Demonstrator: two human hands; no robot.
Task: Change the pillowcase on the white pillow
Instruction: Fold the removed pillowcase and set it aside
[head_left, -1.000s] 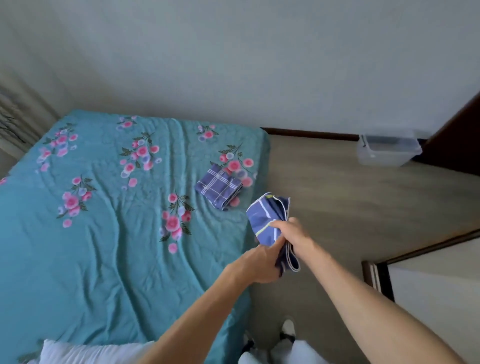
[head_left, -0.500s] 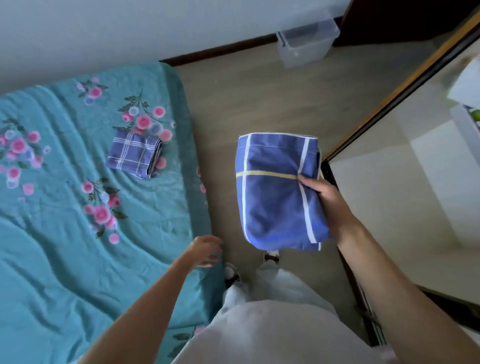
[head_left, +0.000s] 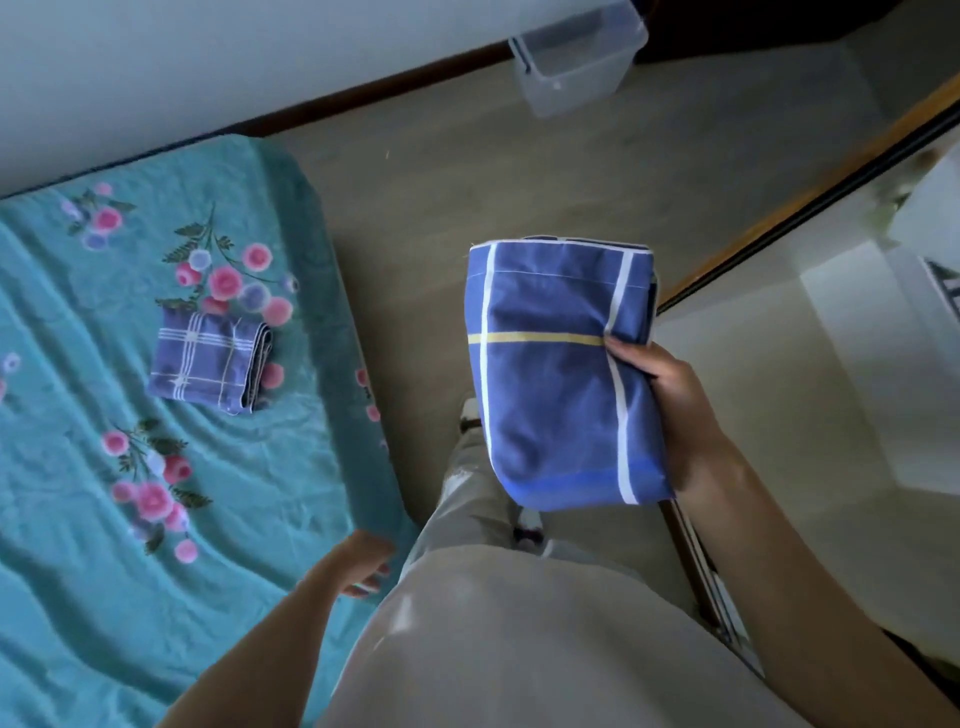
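My right hand (head_left: 670, 410) grips a folded blue pillowcase (head_left: 556, 374) with white and yellow stripes, held flat above the floor beside the bed. A second folded cloth, blue plaid (head_left: 210, 361), lies on the teal floral bedsheet (head_left: 78, 545) near the bed's far right corner. My left hand (head_left: 363, 564) hangs low at the bed's right edge with loosely curled fingers and holds nothing. The white pillow is out of view.
A clear plastic storage box (head_left: 576, 57) stands on the floor by the wall at the back. A sliding-door track with a wooden frame (head_left: 810, 197) runs along the right. My legs in light trousers (head_left: 498, 623) fill the bottom middle.
My left hand has let go of the blue pillowcase and dropped to the bed's edge. My right hand lifted the pillowcase away from the bed, and the view turned right and down.
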